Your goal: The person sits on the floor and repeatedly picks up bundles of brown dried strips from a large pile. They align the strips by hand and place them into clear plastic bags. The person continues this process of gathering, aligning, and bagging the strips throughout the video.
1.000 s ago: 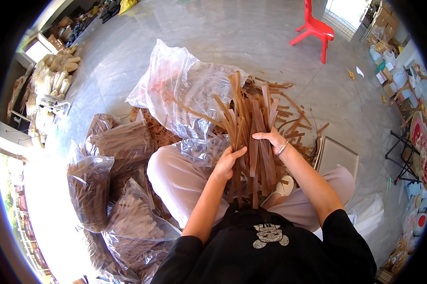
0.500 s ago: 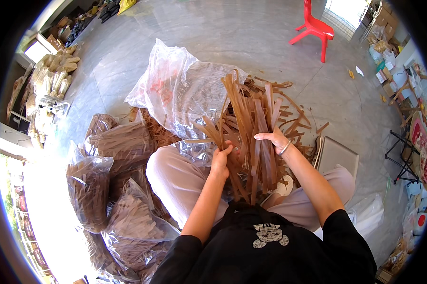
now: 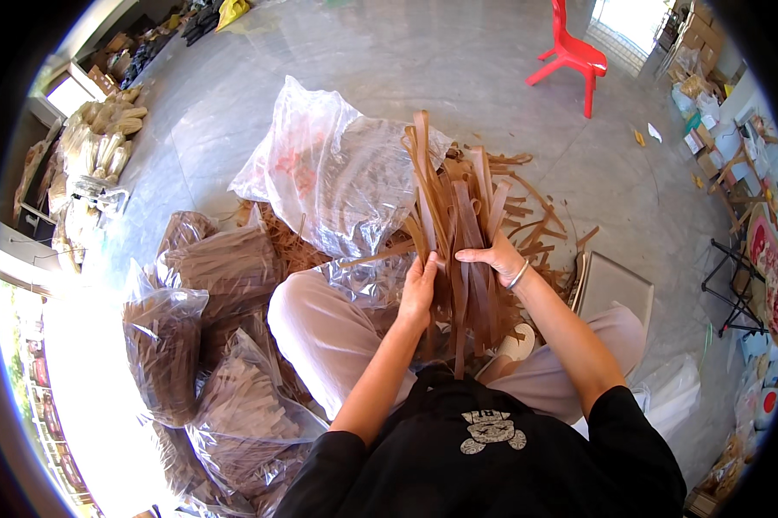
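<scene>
Between my hands stands a bundle of long flat brown strips [image 3: 466, 224], fanned out at the top and hanging down toward my lap. My left hand [image 3: 420, 289] grips the bundle's left part, with its thumb in front. On the right side my right hand [image 3: 497, 257], wearing a bracelet at the wrist, is closed round the strips with the thumb laid across them. More loose strips [image 3: 535, 237] lie on the floor beyond and to the right. What the strips are made of I cannot tell.
Clear plastic bags of brown strips [image 3: 242, 406] are piled at my left. A large crumpled plastic bag [image 3: 320, 164] lies ahead. On the right are a grey tray [image 3: 617, 289] and a folding black stand [image 3: 730, 289]. A red chair [image 3: 572, 56] stands farther off.
My left hand has moved right and slightly up, closer to my right hand. The strips it holds are drawn in against the rest of the bundle and stand more upright.
</scene>
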Demonstrator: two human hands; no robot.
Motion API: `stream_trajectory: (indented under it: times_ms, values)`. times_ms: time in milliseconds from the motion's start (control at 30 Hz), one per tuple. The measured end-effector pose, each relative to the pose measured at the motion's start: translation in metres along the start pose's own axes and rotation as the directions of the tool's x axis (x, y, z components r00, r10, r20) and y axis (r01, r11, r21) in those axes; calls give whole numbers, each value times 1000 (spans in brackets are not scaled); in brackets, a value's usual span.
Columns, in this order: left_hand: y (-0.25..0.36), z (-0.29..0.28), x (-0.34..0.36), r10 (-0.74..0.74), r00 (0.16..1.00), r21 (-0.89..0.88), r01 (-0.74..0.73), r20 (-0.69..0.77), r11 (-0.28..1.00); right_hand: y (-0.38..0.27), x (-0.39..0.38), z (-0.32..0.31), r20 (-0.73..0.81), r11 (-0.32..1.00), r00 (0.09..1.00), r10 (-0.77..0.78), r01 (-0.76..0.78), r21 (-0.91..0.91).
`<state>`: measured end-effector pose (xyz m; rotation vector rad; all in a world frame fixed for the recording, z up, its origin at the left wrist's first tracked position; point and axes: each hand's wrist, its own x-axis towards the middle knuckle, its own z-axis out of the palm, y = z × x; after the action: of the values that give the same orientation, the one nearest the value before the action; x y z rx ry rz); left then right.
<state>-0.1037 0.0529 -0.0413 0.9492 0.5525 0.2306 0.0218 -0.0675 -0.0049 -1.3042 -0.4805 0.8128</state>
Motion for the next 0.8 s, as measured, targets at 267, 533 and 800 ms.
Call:
stream_trajectory:
  times_ms: [267,533,800]
  values:
    - [-2,10,-6,-52,999,297,44,18,954,-6,-12,16,0,994,995,103,-103,32]
    - [-5,19,12,-11,989,400,-50,149,915,-10,-10,10,-30,997,998,62,-63,-52]
    - [61,78,45,-270,880,292,160,391,943,-60,9,-44,-229,986,967,114,-83,143]
